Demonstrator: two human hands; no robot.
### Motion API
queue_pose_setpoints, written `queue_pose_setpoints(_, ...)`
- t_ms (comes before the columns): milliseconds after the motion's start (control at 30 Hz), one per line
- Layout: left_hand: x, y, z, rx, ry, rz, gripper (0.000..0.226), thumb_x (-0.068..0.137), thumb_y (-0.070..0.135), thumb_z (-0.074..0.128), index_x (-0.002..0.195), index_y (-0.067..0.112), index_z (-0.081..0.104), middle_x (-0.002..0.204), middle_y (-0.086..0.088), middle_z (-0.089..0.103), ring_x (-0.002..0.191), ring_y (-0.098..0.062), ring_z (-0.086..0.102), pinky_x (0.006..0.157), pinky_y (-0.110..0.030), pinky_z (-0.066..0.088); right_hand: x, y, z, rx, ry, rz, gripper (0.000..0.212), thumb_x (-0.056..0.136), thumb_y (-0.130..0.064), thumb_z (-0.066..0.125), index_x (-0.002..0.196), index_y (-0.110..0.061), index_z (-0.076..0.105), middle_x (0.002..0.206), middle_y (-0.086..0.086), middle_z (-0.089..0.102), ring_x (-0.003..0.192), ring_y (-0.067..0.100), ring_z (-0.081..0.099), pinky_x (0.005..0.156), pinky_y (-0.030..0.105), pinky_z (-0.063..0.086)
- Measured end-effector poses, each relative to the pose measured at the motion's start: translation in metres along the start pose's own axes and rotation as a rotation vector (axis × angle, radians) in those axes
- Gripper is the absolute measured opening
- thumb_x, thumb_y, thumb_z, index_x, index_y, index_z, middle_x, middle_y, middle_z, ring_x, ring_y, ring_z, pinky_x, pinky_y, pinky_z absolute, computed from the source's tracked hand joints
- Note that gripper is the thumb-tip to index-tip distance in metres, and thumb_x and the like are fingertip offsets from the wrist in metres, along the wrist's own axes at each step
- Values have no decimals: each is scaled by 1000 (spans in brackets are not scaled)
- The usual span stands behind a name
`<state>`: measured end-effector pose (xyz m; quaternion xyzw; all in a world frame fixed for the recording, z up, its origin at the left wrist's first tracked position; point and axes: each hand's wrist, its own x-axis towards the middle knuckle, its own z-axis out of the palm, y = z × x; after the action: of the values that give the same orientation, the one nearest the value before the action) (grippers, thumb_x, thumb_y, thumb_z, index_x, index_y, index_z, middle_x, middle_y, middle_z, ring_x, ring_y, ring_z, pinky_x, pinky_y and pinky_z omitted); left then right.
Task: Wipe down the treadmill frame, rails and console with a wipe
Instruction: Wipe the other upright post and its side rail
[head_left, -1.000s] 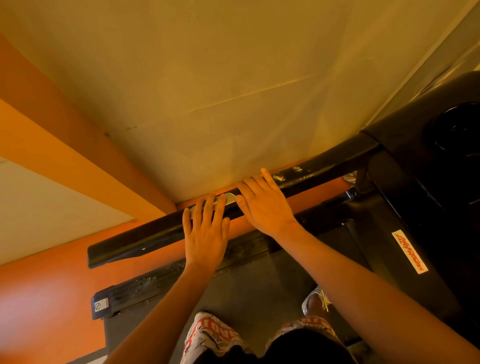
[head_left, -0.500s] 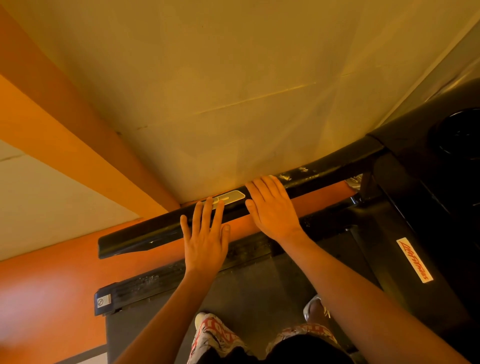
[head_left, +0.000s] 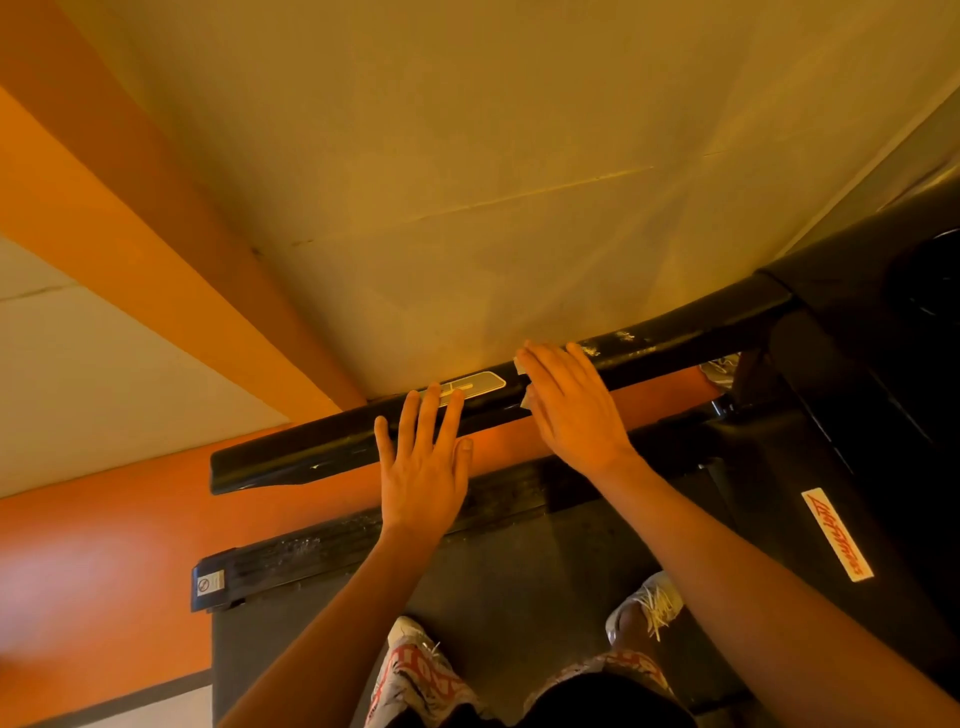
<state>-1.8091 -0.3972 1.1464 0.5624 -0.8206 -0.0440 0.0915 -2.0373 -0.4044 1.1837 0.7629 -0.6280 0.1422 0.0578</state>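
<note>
Leaning over the black handrail (head_left: 311, 452) from the treadmill belt (head_left: 519, 587), pressing a pale wipe (head_left: 521, 365) against the bar under the flat, nearly straight fingers of the right hand (head_left: 571, 410): pressed, not gripped. Left hand (head_left: 423, 467) just beside it, fingers straight and slightly spread, tips resting on the rail at the silver sensor plate (head_left: 480, 385), holding nothing.

Likely trouble from here: with no pinch on the wipe, easy to lose it off the rounded bar to the orange surface below (head_left: 104, 545) on a quick stroke. Easy, too, to skip the stretch under the left fingertips and the bar's far side. Pale flecks on the rail toward the console (head_left: 857, 312) perhaps wear rather than dirt, so possibly no use scrubbing.

Hard to make out: most of the wipe, hidden beneath the palm and showing only at two corners; the rail's underside; the console itself, dark and cut off at the right edge.
</note>
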Motion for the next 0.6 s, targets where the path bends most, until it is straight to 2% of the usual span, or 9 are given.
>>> queue_pose_setpoints(167,0,-1,1,17,-13,-1,60,105,49,28,160,29,14,166,-7,24,154,-31,17,120,-61,8,5,21,-1,-132,-59,-123,54,102,-41,47,145,-10,54,149,12,55,143,29,47,121,51,20)
queue_pose_setpoints(233,0,0,2,19,-10,-6,60,105,48,31,160,28,18,165,-8,26,154,-31,18,120,-61,8,3,25,2,-150,-38,-183,55,98,-41,57,145,-12,56,147,11,57,142,29,48,120,52,20)
queue_pose_setpoints(333,1,0,2,21,-10,-9,60,105,47,33,160,28,20,165,-8,25,154,-31,17,120,-60,6,0,29,3,-139,45,-246,58,84,-19,81,138,-11,62,139,10,64,136,27,55,119,51,25)
queue_pose_setpoints(400,1,1,2,30,-12,-5,60,105,47,33,160,28,19,165,-7,25,154,-31,16,120,-60,6,1,31,-1,-85,134,-197,58,76,-5,87,131,-8,67,132,12,68,130,28,61,117,52,32)
queue_pose_setpoints(467,1,0,1,31,-22,-1,60,105,47,33,160,28,19,165,-7,24,154,-31,16,120,-60,6,5,28,-5,-41,222,-102,56,80,2,82,133,-6,65,136,14,65,131,29,59,118,52,37)
queue_pose_setpoints(500,1,-1,1,31,-22,1,60,105,47,32,160,28,19,165,-8,24,154,-31,16,121,-60,6,7,24,-6,-46,214,-83,56,83,3,77,136,-6,63,141,14,62,135,29,56,118,52,37)
queue_pose_setpoints(567,0,-1,1,27,-19,0,60,105,47,32,160,28,18,166,-8,24,154,-31,16,121,-60,6,7,14,-3,-72,101,-98,51,91,-5,71,140,-8,59,146,14,58,141,30,50,120,51,34)
queue_pose_setpoints(600,0,-1,1,22,-20,2,59,105,47,31,160,28,19,166,-8,24,154,-31,16,121,-60,6,5,10,-2,-74,28,-95,45,98,-16,65,142,-9,57,148,13,57,144,29,46,122,50,30)
